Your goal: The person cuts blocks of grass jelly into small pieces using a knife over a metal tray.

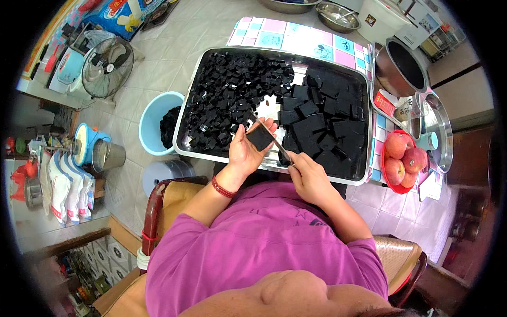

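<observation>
On the palm of my left hand, held over the near edge of a large metal tray, lies a flat block of black jelly. My right hand grips a knife, whose blade runs along the right side of that block. Small cut black jelly cubes cover the tray's left part. Larger black jelly slabs fill its right part. Between the two lots, some bare shiny metal shows.
A light blue bucket with black pieces stands left of the tray. To the right are a red basket of apples, a deep metal pot and a round metal tray. A standing fan is at the upper left.
</observation>
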### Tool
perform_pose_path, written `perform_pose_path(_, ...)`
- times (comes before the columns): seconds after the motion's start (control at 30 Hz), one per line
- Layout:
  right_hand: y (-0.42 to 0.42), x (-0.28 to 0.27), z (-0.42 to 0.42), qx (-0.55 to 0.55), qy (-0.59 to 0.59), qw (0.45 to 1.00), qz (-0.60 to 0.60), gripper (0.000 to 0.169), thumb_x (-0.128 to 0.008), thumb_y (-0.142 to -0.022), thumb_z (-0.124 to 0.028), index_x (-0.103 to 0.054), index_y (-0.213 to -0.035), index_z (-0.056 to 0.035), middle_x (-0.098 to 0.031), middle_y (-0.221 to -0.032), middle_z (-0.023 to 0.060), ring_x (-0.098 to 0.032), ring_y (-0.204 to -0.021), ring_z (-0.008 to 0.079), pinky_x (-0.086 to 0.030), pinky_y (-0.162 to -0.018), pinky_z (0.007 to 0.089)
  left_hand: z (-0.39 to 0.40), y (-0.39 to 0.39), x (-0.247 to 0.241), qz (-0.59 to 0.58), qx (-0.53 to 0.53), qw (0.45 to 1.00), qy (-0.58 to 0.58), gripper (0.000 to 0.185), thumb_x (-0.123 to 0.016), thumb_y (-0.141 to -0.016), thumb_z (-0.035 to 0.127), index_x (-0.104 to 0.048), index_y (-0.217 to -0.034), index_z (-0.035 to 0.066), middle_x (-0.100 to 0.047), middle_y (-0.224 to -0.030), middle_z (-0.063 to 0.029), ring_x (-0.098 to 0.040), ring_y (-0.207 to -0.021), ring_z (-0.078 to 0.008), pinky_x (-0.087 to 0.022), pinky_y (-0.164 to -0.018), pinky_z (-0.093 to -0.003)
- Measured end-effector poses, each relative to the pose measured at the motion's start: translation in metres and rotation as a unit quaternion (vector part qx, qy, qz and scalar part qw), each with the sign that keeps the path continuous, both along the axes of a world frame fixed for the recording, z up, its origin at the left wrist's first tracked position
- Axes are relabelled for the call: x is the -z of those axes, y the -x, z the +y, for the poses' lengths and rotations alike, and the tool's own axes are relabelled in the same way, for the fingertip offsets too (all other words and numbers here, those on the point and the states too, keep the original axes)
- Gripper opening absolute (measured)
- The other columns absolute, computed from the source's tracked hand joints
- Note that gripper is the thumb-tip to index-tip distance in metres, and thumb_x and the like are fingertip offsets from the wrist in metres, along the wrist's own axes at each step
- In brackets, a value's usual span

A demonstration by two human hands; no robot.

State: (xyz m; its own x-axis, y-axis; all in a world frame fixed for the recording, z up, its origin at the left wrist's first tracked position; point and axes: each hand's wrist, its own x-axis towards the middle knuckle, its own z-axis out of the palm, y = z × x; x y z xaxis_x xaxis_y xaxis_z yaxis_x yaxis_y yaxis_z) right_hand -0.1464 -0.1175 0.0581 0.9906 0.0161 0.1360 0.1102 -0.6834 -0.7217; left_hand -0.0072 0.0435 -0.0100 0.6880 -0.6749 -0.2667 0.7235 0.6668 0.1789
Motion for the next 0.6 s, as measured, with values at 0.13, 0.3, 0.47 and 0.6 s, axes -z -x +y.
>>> perform_pose_path(0.13, 0.003, -0.004, 0.006, -0.008, -0.012, 1.0, 0.0, 0.039, -0.059, -0.09, -0.008, -0.052, -0.127, 0.0023, -0.059, -0.096, 0.0197, -0.063, -0.08, 0.0406, -0.053, -0.069, 0.0467, 0.0, -0.001, 0.004, 0.0, -0.001, 1.0, 0.004, 0.064, -0.031, -0.104, 0.05, -0.043, -0.142, -0.001, -0.047, -0.145, -0.0188, -0.042, -0.137, -0.0345, -0.035, -0.114, -0.048)
perform_pose_path(0.3, 0.0, 0.023, 0.01, -0.024, 0.038, 0.998, 0.05, 0.04, -0.06, -0.089, -0.009, -0.052, -0.127, 0.0022, -0.06, -0.098, 0.0202, -0.063, -0.081, 0.0414, -0.054, -0.071, 0.0478, 0.001, -0.001, 0.01, -0.01, 0.009, 0.998, 0.069, 0.07, -0.026, -0.103, 0.053, -0.04, -0.144, -0.002, -0.045, -0.147, -0.0202, -0.041, -0.138, -0.0351, -0.035, -0.115, -0.0491)
perform_pose_path(0.47, -0.005, 0.008, 0.006, -0.024, 0.004, 0.999, 0.042, 0.038, -0.061, -0.089, -0.01, -0.055, -0.124, 0.0018, -0.062, -0.097, 0.0203, -0.064, -0.084, 0.0402, -0.053, -0.075, 0.0464, 0.008, -0.004, 0.024, -0.009, 0.039, 0.989, 0.142, 0.074, -0.025, -0.102, 0.057, -0.038, -0.145, -0.002, -0.043, -0.148, -0.0214, -0.039, -0.139, -0.0354, -0.035, -0.114, -0.0491)
perform_pose_path(0.6, -0.006, -0.027, -0.012, 0.002, -0.028, 1.0, 0.009, 0.031, -0.066, -0.088, -0.009, -0.062, -0.117, 0.0008, -0.061, -0.088, 0.0174, -0.063, -0.081, 0.0341, -0.05, -0.071, 0.0393, 0.01, -0.007, 0.018, -0.044, 0.122, 0.974, 0.185, 0.088, -0.022, -0.097, 0.068, -0.034, -0.147, -0.004, -0.038, -0.151, -0.0219, -0.038, -0.14, -0.035, -0.036, -0.113, -0.0481)
